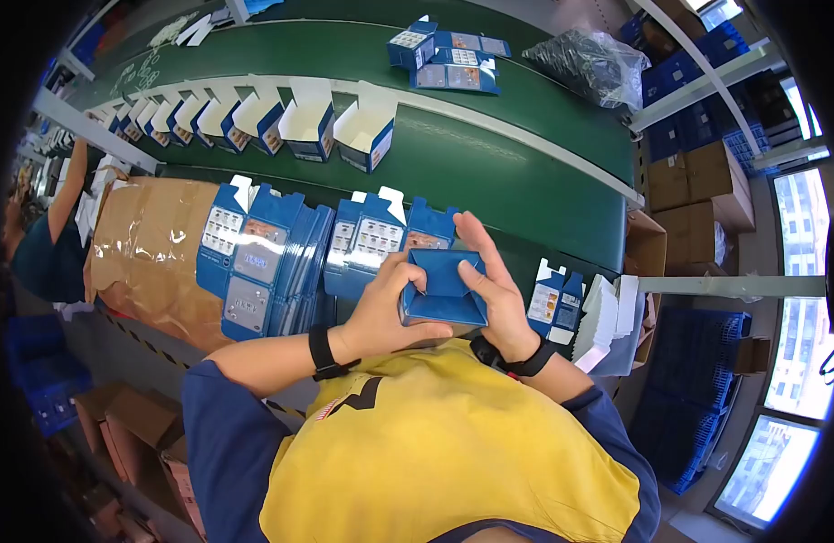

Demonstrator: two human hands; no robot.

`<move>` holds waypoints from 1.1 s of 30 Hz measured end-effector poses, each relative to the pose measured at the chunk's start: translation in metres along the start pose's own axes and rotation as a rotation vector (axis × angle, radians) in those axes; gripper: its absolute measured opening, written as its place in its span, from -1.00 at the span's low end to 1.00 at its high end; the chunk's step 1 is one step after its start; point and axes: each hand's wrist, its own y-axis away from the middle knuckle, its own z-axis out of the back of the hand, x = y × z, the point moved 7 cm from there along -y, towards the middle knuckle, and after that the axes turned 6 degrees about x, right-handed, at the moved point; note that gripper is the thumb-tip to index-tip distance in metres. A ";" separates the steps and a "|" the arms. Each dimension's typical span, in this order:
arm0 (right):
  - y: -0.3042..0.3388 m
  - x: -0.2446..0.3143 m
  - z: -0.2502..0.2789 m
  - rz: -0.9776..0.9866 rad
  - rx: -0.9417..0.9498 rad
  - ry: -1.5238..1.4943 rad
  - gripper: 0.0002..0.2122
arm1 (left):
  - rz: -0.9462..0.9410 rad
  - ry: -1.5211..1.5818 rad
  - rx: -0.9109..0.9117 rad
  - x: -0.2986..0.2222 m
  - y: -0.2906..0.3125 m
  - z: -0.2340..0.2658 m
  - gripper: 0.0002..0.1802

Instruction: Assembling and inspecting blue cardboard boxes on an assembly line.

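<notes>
In front of my chest is a small blue carton [446, 309], with folded flaps at its upper end. My left hand [385, 306] is closed around its left side, fingers over the top edge. Against its right side rests my right hand [500, 294], the thumb touching a flap and the other fingers stretched out, apart from the carton. Just beyond my left hand lie flat printed blue cartons [367, 244]. A thicker stack of flat cartons [270, 249] leans farther left.
Open cartons with white insides [362, 136] stand in a row along the green conveyor [471, 149]. Beyond them lie a partly folded carton [453, 71] and a dark plastic bag [589, 61]. A taped brown box [154, 240] is left; white sheets [607, 317] are right. Another person's arm [68, 185] shows far left.
</notes>
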 end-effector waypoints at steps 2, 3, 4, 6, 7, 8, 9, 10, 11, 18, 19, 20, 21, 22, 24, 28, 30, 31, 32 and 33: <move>0.003 0.018 0.005 0.178 -0.097 -0.041 -0.40 | -0.122 0.024 -0.204 -0.014 0.000 0.000 0.05; 0.003 0.022 0.006 0.270 -0.148 -0.065 -0.43 | -0.184 0.031 -0.301 -0.018 0.002 0.006 0.04; 0.000 0.018 0.002 0.273 -0.148 -0.077 -0.43 | -0.178 0.022 -0.295 -0.016 -0.001 0.008 0.04; 0.008 0.007 0.014 0.212 -0.353 -0.215 -0.44 | -0.221 0.114 -0.303 -0.019 -0.014 0.013 0.05; 0.009 -0.002 0.020 0.181 -0.447 -0.286 -0.44 | -0.241 0.154 -0.313 -0.020 -0.020 0.018 0.05; 0.010 -0.004 0.025 0.181 -0.436 -0.287 -0.44 | -0.238 0.148 -0.321 -0.022 -0.024 0.023 0.05; 0.013 -0.009 0.035 0.143 -0.383 -0.421 -0.47 | -0.360 0.124 -0.353 -0.036 -0.024 0.032 0.07; 0.019 -0.012 0.048 0.107 -0.337 -0.552 -0.50 | -0.488 0.104 -0.378 -0.052 -0.025 0.042 0.10; 0.026 -0.012 0.058 0.076 -0.296 -0.676 -0.52 | -0.624 0.089 -0.398 -0.069 -0.026 0.049 0.12; 0.058 -0.025 0.064 -0.006 0.043 -0.701 -0.60 | -0.738 0.359 -0.330 -0.089 -0.045 0.051 0.15; 0.057 -0.024 0.065 -0.007 0.047 -0.696 -0.60 | -0.728 0.383 -0.312 -0.092 -0.045 0.049 0.17; 0.056 -0.024 0.067 0.002 0.056 -0.635 -0.59 | -0.717 0.407 -0.293 -0.095 -0.045 0.047 0.18; 0.054 -0.024 0.068 0.010 0.067 -0.574 -0.58 | -0.706 0.430 -0.276 -0.098 -0.045 0.044 0.20; 0.051 -0.024 0.069 0.016 0.079 -0.513 -0.57 | -0.693 0.452 -0.260 -0.100 -0.044 0.040 0.22; 0.045 -0.028 0.070 0.026 0.106 -0.392 -0.55 | -0.678 0.473 -0.255 -0.099 -0.042 0.029 0.23; 0.035 -0.031 0.067 0.047 0.145 -0.144 -0.51 | -0.714 0.791 -0.188 -0.091 -0.045 0.008 0.25; 0.031 -0.038 0.065 0.062 0.163 -0.033 -0.49 | -0.599 0.691 -0.142 -0.087 -0.046 0.011 0.25; 0.029 -0.041 0.064 0.070 0.172 0.022 -0.48 | -0.542 0.641 -0.118 -0.086 -0.046 0.015 0.25; 0.026 -0.042 0.063 0.080 0.178 0.078 -0.47 | -0.541 0.640 -0.117 -0.091 -0.046 0.026 0.25; 0.023 -0.040 0.061 0.090 0.181 0.140 -0.46 | -0.552 0.744 -0.129 -0.097 -0.046 0.045 0.19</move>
